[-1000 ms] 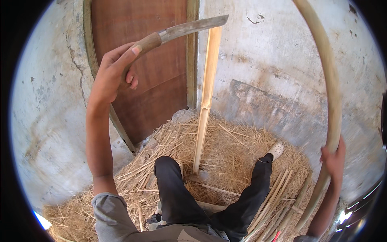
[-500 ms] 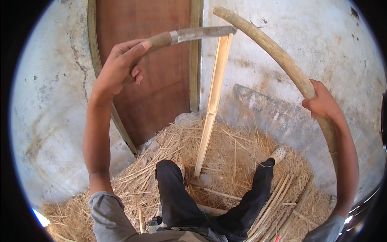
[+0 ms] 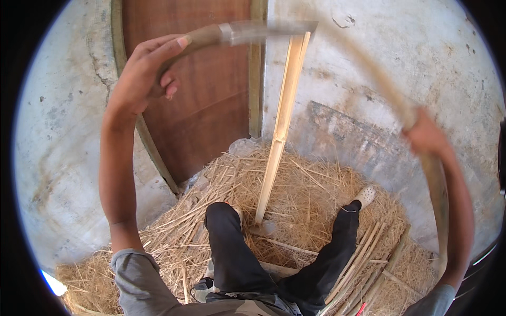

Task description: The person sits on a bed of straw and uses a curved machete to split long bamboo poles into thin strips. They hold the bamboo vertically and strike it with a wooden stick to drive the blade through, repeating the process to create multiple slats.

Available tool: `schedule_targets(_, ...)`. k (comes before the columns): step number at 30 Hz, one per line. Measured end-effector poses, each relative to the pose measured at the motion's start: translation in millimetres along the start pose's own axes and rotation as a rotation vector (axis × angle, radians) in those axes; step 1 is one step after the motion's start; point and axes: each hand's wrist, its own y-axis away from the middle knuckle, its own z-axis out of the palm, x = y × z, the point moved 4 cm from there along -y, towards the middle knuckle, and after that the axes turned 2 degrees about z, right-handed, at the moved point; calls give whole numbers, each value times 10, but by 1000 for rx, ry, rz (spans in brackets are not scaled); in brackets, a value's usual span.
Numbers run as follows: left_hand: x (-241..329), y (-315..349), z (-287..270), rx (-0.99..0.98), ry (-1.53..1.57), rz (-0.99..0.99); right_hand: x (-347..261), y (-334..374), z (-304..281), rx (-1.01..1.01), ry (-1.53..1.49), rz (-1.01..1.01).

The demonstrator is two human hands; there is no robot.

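Observation:
My left hand (image 3: 150, 68) is wrapped round the wooden handle of a large knife (image 3: 253, 31), raised high in front of me. Its blade lies across the top end of a split bamboo piece (image 3: 284, 116), which stands upright, leaning slightly, with its foot on the straw between my legs. On the other side my right hand (image 3: 429, 131) grips a long curved wooden stick (image 3: 377, 71) around its middle. Both hand and stick are smeared by motion. The stick's upper end is close to the blade's tip; whether they touch I cannot tell.
Straw and shavings (image 3: 311, 184) cover the ground around my feet. Several thin bamboo strips (image 3: 358, 258) lie beside my right leg. Ahead stand a brown door (image 3: 190, 100) in a wooden frame and a stained whitish wall (image 3: 379, 147).
The knife, the hand on it and the bamboo's top appear a little higher. The stick and my right hand have shifted slightly and are now blurred. Both grips stay the same.

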Motion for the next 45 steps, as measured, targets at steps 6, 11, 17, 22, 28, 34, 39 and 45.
schedule_targets(6, -200, -60, 85, -56, 47, -49, 91, 37, -51, -94, -107, 18)
schedule_targets(11, -219, -29, 121, -45, 58, -29, 169, -163, -781, 434, -236, -137)
schedule_targets(17, -248, -25, 233, -47, 11, -19, 338, -68, 279, 144, -84, 55)
schedule_targets(22, -447, 46, 410, -151, -5, -96, 396, 106, 766, -373, -95, 128)
schedule_targets(28, -545, 61, 445, -129, 8, -114, 325, 43, -19, 72, -125, 133)
schedule_targets(34, -532, 179, 241, -22, 32, -94, 459, -423, -930, 382, -296, -176)
schedule_targets(39, -643, 166, 277, -104, -29, -129, 514, -122, 643, 49, 23, 78)
schedule_targets(45, -772, 252, 409, -132, -52, -174, 652, -64, 1017, -420, -199, 115)
